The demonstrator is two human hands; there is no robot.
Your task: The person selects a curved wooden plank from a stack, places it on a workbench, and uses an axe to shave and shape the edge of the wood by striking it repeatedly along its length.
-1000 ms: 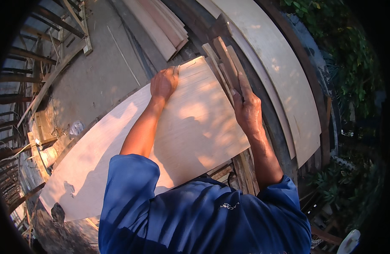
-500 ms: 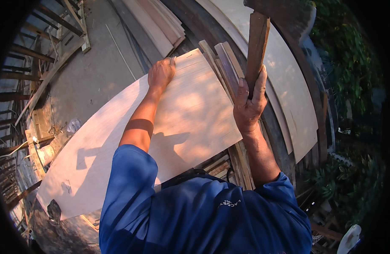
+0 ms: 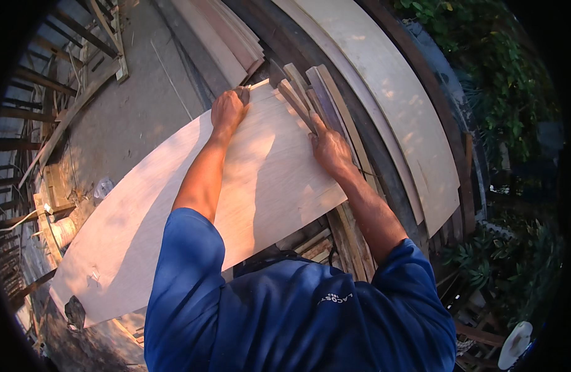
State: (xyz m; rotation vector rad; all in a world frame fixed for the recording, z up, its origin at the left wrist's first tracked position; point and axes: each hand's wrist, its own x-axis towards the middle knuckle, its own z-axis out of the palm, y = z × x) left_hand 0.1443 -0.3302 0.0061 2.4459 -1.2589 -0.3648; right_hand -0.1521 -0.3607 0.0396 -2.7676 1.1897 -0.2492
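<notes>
A large pale plywood sheet (image 3: 236,180) lies slantwise before me, one long edge curving away to the left. My left hand (image 3: 229,110) is closed at its far edge; the fingertips are in shade and partly hidden. In my right hand (image 3: 330,149) is a hatchet, gripped by its flat wooden handle (image 3: 294,102), with the forefinger stretched along it. The hatchet's dark head (image 3: 273,72) is down by the sheet's far corner, close to my left hand. Whether the blade touches wood I cannot tell.
Wooden battens (image 3: 338,102) lie under and beside the sheet's right edge. Long boards (image 3: 226,37) are stacked beyond it, and more pale plywood (image 3: 391,93) lies to the right. A cord spool (image 3: 64,232) stands at the left. Leafy plants (image 3: 502,80) line the right side.
My right hand has swung the hatchet down and left from its raised position, bringing its head to the sheet's far edge. The left hand and sheet have shifted slightly left.
</notes>
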